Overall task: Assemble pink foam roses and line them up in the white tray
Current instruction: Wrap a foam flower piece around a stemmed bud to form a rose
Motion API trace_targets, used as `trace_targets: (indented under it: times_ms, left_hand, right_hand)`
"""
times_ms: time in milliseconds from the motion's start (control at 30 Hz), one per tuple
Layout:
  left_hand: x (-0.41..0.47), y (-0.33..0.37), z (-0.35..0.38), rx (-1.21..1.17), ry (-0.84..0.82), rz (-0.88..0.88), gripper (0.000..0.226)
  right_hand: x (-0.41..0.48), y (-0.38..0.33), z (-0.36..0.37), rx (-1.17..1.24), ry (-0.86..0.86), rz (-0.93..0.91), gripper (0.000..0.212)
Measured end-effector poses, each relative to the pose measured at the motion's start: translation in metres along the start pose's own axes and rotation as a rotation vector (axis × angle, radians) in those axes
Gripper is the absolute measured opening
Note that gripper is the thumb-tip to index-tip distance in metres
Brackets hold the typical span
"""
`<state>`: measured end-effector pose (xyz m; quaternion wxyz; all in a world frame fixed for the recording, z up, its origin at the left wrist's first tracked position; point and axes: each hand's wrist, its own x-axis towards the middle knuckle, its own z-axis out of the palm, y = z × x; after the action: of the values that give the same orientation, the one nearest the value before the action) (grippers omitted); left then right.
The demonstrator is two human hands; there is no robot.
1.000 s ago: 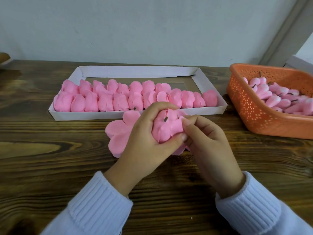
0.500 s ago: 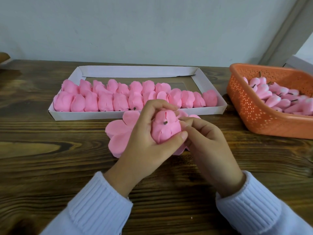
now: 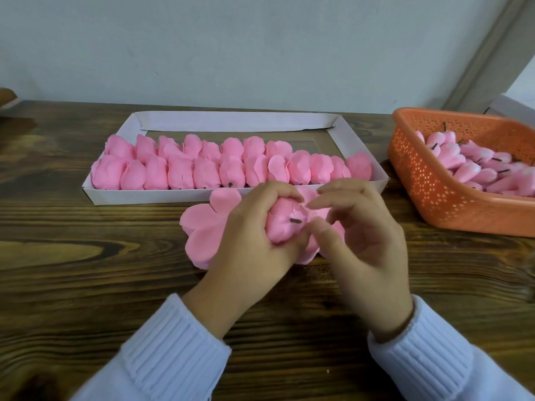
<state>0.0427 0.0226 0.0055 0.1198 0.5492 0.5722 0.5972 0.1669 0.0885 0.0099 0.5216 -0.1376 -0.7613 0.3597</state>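
Note:
My left hand (image 3: 254, 238) grips a pink foam rose (image 3: 282, 224) with a short dark stem stub pointing right. It is held just above a stack of flat pink petal sheets (image 3: 202, 227) on the wooden table. My right hand (image 3: 362, 241) hovers beside the rose, fingers loosely curled and spread, thumb tip near the rose's base, holding nothing. Behind my hands lies the white tray (image 3: 179, 195), with two rows of finished pink roses (image 3: 231, 166) along its front half.
An orange perforated basket (image 3: 428, 183) at the right holds several pink buds with dark stems. The tray's back half shows bare floor. A wall rises behind the table. A brown object pokes in at the far left edge (image 3: 5, 95).
The petals have been closed round the bud in my left hand. My right hand has let go of the rose and drawn slightly right, fingers spreading.

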Motion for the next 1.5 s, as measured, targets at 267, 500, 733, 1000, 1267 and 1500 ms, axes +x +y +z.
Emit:
trace_targets:
  times_ms: [267,500,733,1000,1267,1500]
  left_hand:
    - [0.0,0.005,0.004,0.095,-0.062,0.066,0.043]
    - [-0.001,0.009,0.0,-0.034,-0.142,0.138,0.069]
    - [-0.003,0.009,0.003,-0.089,-0.224,-0.019,0.073]
    - [-0.001,0.009,0.002,-0.073,-0.242,-0.144,0.065]
    - [-0.001,0.009,0.001,-0.091,-0.275,-0.172,0.067]
    - [-0.001,0.006,0.0,-0.121,-0.302,-0.211,0.058]
  right_hand:
    - [0.001,0.0,-0.001,-0.185,0.041,-0.077,0.014]
    - [0.003,-0.002,-0.002,-0.266,-0.029,-0.101,0.007]
    - [0.007,-0.006,-0.005,-0.187,-0.137,-0.021,0.003]
    - [0.007,-0.005,-0.004,-0.139,-0.063,0.025,0.01]
    - [0.007,0.0,-0.007,-0.053,0.037,0.108,0.006]
    - [0.011,0.005,-0.01,0.109,0.073,0.231,0.006]
